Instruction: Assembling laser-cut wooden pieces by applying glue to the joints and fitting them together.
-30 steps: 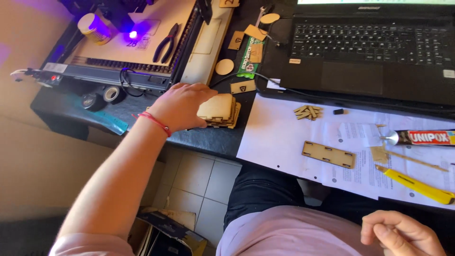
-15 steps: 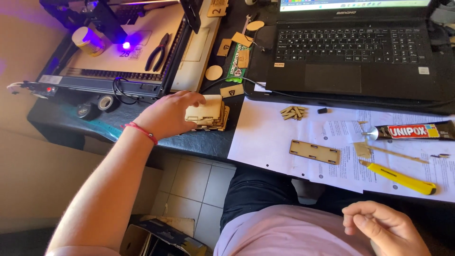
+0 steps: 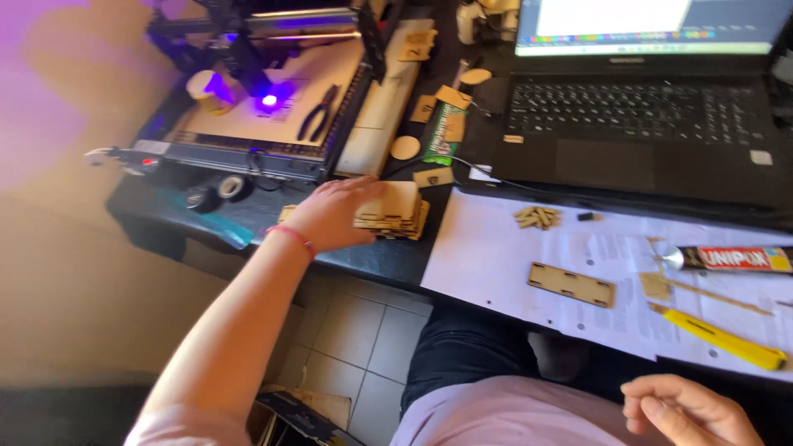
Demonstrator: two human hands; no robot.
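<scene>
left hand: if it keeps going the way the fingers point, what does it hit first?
The left hand already lies on the stack of cut wooden pieces, fingers pointing toward the white paper sheets. Pushed on, it meets that stack first; beyond it comes the paper's edge, though depth is hard to judge.

One head-worn camera looks steeply down, close over the desk (image 3: 206,216).
</scene>
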